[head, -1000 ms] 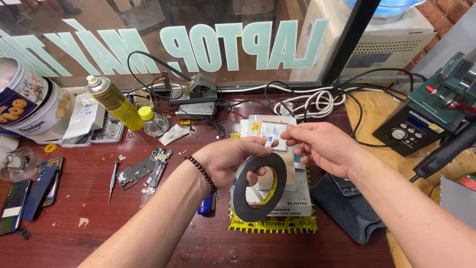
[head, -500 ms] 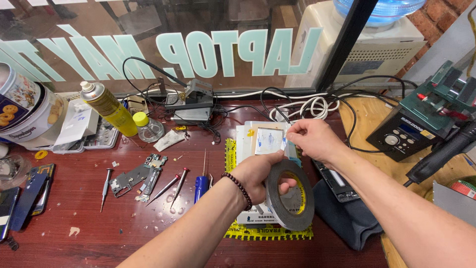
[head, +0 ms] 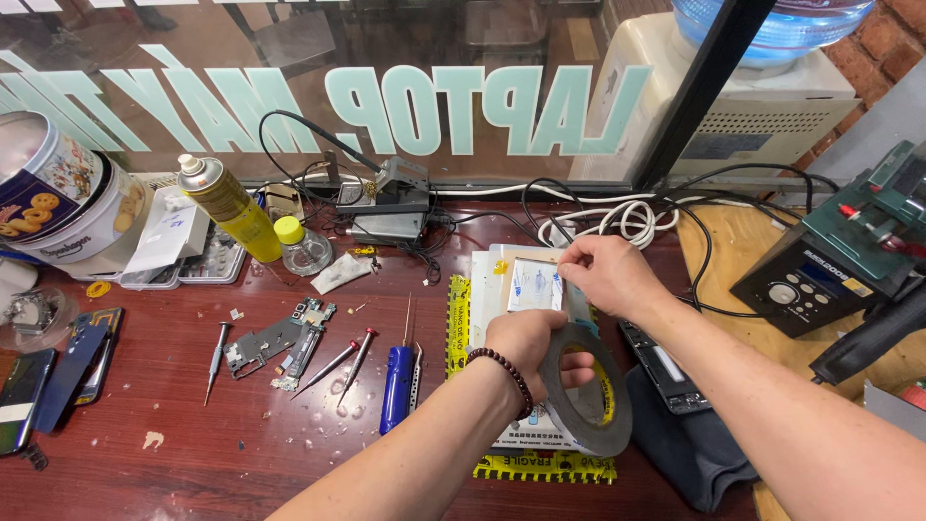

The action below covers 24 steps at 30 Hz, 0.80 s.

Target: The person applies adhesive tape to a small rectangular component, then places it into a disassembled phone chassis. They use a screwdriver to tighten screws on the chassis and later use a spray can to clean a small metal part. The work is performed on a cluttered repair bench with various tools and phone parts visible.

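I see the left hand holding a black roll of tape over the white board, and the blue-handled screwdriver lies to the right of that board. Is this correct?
Not quite. In the head view the blue-handled screwdriver lies to the left of the white board, not the right. The left hand does hold the black roll of tape over it.

Single head view, looking steeply down and forward over red workbench (head: 193,453), close, facing shop window (head: 463,87).

the tape roll (head: 585,391) hangs in the left hand (head: 533,349), over the mat (head: 460,318). the right hand (head: 608,275) sits just behind it. screwdrivers (head: 397,376) lie left of the mat, with the spray can (head: 225,205) behind them.
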{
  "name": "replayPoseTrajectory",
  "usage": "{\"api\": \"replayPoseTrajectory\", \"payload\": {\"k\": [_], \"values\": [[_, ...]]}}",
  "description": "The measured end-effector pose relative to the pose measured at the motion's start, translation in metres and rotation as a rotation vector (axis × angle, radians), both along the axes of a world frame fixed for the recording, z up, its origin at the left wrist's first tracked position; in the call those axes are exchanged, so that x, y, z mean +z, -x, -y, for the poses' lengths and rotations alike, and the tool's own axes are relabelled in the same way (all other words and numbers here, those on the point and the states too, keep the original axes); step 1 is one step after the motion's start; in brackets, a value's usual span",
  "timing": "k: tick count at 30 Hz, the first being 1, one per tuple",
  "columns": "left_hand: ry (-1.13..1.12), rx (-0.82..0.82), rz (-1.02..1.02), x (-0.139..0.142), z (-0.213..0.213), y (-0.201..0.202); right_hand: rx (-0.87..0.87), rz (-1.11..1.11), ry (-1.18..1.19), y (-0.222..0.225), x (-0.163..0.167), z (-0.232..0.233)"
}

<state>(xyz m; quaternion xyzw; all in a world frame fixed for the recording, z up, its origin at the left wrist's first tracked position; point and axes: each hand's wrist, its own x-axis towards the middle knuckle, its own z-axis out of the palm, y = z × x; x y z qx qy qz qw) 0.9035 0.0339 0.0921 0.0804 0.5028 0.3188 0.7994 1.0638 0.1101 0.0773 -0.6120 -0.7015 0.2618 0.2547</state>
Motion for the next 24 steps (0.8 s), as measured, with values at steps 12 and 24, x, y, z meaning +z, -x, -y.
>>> {"api": "replayPoseTrajectory", "payload": {"k": [12, 24], "values": [[-0.002, -0.095, 0.038, -0.012, -0.007, 0.008, 0.023, 0.080, -0.075, 0.005, 0.013, 0.006], [0.004, -0.138, 0.057, -0.019, -0.012, 0.011, 0.012, 0.064, -0.037, 0.005, 0.010, 0.007]]}}
